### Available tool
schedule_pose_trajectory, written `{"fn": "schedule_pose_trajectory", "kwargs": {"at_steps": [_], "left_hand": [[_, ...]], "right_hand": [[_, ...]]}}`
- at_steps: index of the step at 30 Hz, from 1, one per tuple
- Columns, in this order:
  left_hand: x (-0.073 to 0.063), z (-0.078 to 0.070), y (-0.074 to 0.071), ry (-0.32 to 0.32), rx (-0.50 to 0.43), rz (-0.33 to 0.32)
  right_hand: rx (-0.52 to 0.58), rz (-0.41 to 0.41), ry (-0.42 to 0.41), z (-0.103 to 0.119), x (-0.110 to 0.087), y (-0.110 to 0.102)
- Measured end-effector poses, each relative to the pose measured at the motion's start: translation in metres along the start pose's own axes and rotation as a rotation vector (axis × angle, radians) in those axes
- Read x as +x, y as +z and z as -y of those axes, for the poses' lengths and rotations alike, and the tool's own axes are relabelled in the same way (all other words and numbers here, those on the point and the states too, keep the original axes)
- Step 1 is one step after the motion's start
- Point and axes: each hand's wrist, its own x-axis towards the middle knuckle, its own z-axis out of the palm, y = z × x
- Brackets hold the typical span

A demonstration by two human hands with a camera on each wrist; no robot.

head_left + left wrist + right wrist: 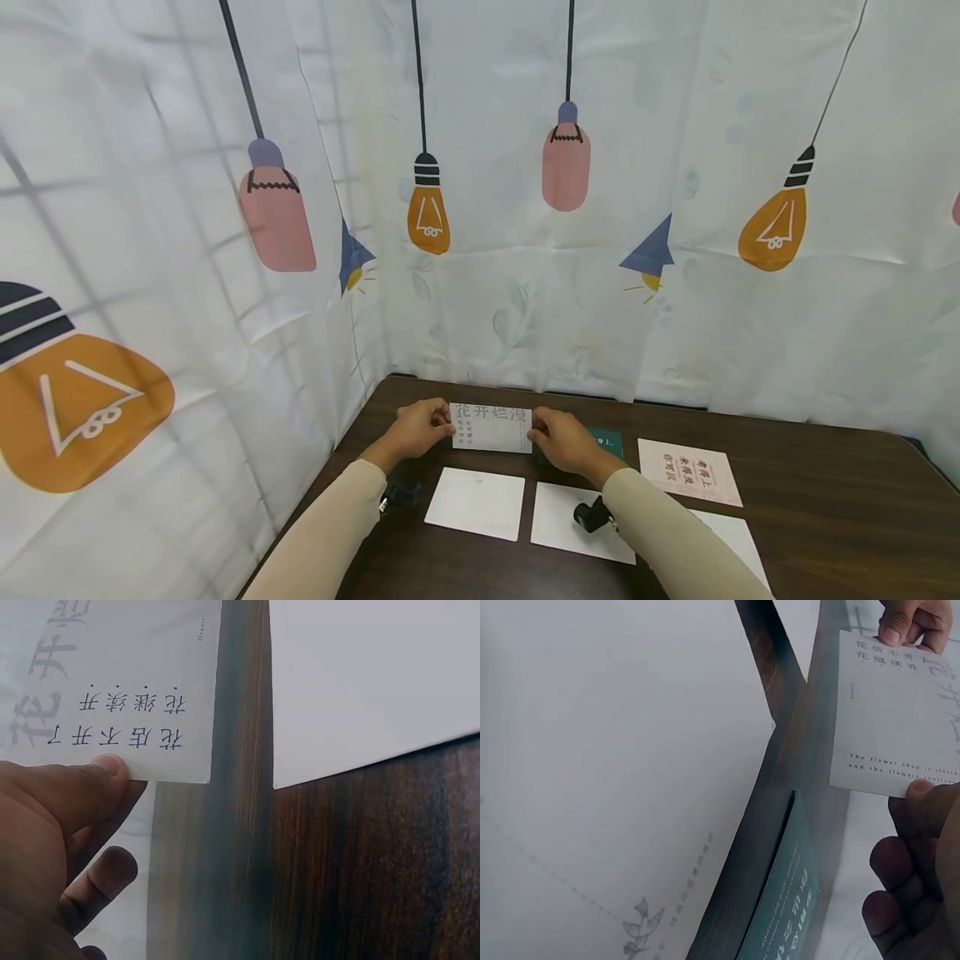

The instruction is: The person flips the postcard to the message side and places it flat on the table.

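A pale grey printed card (491,429) with large characters along its top is held up over the far left of the dark table. My left hand (422,427) pinches its left edge; the left wrist view shows the thumb (112,769) on the card's printed face. At the opposite edge, my right hand (564,439) pinches the card between thumb and fingers, the other fingers curled below it in the right wrist view. Behind the right hand lies a green card (609,442), partly hidden. Two white cards, one on the left (477,503) and one in the middle (558,518), lie nearer me.
A pink card (690,472) with dark characters lies right of the green one. Another white card (733,533) is partly covered by my right sleeve. The brown wooden table (825,508) meets a white curtain (487,317) printed with lamps at the back and left.
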Motion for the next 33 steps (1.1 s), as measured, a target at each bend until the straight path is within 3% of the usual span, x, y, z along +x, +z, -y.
{"fn": "schedule_pose_trajectory", "kwargs": {"at_steps": [15, 24, 33], "left_hand": [[-0.0042, 0.0029, -0.0006, 0.015, -0.018, 0.026], [-0.0062, 0.0027, -0.0021, 0.008, -0.056, 0.069], [-0.003, 0.0045, -0.0018, -0.003, -0.038, 0.047]], "right_hand": [[-0.048, -0.016, -0.087, -0.0036, -0.0053, -0.0029], [-0.062, -0.009, -0.077, -0.0023, -0.0079, -0.0036], [-0.083, -0.014, -0.106, -0.0052, -0.0085, -0.0054]]}}
